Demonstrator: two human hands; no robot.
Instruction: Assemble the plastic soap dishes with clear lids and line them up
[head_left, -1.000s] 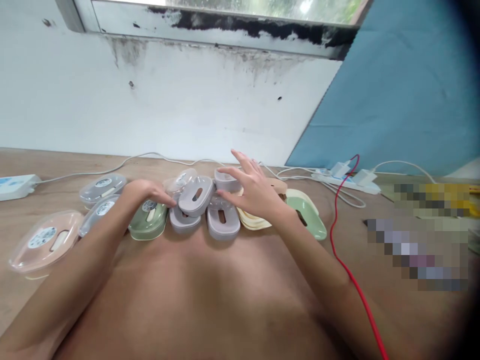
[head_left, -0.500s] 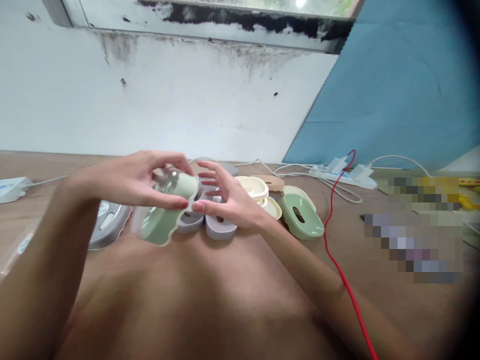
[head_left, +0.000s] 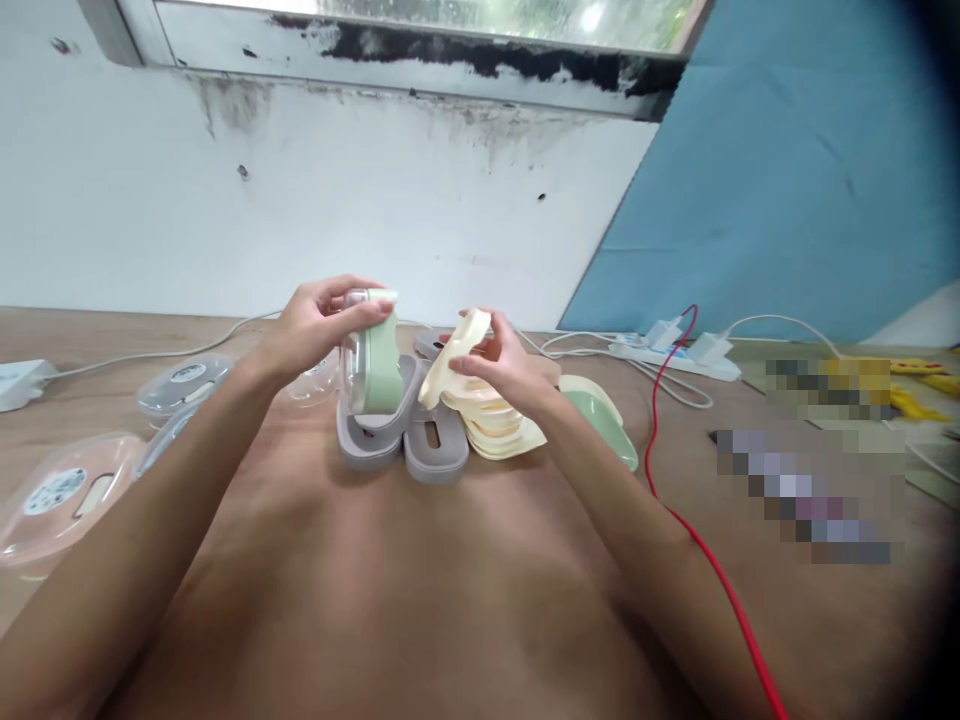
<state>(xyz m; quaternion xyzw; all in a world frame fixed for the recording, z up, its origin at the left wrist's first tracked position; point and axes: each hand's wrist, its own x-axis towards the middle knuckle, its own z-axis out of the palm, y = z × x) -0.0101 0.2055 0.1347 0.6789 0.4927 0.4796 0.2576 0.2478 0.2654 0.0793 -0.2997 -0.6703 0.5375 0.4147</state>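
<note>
My left hand (head_left: 330, 315) is closed on a pale green soap dish (head_left: 384, 360) with a clear lid (head_left: 352, 360) on its left side, held on edge. Below it sit grey soap dishes (head_left: 367, 447), some stacked. My right hand (head_left: 499, 365) grips a cream soap dish (head_left: 454, 358) by its edge, tilted up between thumb and fingers. Under that hand lies a stack of cream dish pieces (head_left: 502, 435). Another grey dish (head_left: 436, 450) with a slot stands in front, between the two hands.
Clear-lidded dishes, one peach (head_left: 67, 500) and one grey (head_left: 187, 380), lie at left. A green dish (head_left: 604, 425) sits beside my right forearm. A red cable (head_left: 705, 550) crosses the table at right, near a white power strip (head_left: 675, 355). A wall stands behind.
The green dish has been raised on edge and moved a little right in my left hand. My right hand, open before, has moved right and taken hold of a cream dish.
</note>
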